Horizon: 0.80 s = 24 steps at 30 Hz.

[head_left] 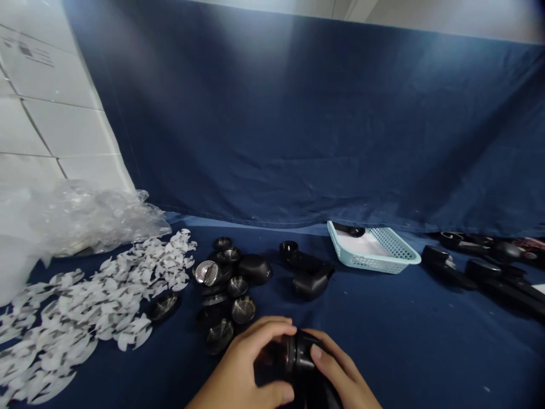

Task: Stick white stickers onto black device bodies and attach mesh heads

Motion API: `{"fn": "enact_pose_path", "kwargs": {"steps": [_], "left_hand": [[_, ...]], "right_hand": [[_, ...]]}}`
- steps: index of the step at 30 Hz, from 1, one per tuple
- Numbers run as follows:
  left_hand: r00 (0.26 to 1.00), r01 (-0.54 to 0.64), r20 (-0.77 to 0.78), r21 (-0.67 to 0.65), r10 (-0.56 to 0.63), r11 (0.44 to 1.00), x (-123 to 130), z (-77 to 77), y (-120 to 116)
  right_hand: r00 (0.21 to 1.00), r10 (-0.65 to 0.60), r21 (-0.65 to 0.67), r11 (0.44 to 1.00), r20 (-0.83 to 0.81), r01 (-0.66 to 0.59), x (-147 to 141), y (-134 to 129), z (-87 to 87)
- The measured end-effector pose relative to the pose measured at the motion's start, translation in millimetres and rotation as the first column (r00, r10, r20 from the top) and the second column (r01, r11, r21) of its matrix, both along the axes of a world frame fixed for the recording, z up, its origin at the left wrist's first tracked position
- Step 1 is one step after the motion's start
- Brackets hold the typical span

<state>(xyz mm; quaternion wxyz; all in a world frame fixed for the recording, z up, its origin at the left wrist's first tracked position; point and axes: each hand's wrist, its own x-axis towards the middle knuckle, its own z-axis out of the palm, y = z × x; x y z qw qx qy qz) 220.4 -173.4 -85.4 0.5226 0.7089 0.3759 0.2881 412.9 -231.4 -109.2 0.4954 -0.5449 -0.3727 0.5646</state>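
Both my hands are at the bottom centre, closed around a glossy black plastic device (303,353) with a rounded body and a ring-like seam. My left hand (244,363) curls its fingers and thumb about the device's left end. On the other side, my right hand (340,363) grips the body, thumb lying along the top near the seam. The lower part of the device is cut off by the frame. Just beyond my left hand lie several round black parts (243,309) with dark glossy faces, and among them a perforated silver disc (207,272).
White leaf-shaped pieces (97,298) are spread across the left, beside a clear plastic bag (97,218). A light blue basket (374,263) holds a black part. Black housings (310,284) lie at centre, more black devices (481,270) at right. A blue curtain (298,125) hangs behind.
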Motion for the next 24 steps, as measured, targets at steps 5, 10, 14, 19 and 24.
{"fn": "enact_pose_path", "kwargs": {"steps": [5, 10, 14, 19, 24], "left_hand": [[0.998, -0.040, 0.048, -0.003, 0.040, 0.999, 1, -18.0, 0], [1.000, -0.021, -0.009, -0.027, 0.020, 0.999, 4, -14.7, 0], [0.996, -0.024, 0.091, 0.000, 0.024, 1.000, 0, -10.4, -4], [0.995, -0.104, -0.024, -0.097, 0.102, 0.990, -2, -11.9, -3], [0.999, -0.028, 0.017, -0.052, 0.029, 0.998, -2, -7.1, -1]], "right_hand": [[0.993, -0.043, -0.024, 0.999, -0.111, 0.041, 4, 7, -1.8], [0.997, -0.017, -0.022, 1.000, -0.082, 0.015, 3, 7, -3.9], [0.998, 0.059, 0.016, 0.998, -0.030, -0.058, 2, 5, 0.1], [0.998, 0.051, 0.062, 0.997, 0.021, -0.052, -2, 3, 6.0], [0.997, 0.054, 0.052, 0.997, 0.048, -0.057, -4, 3, 2.8]]}}
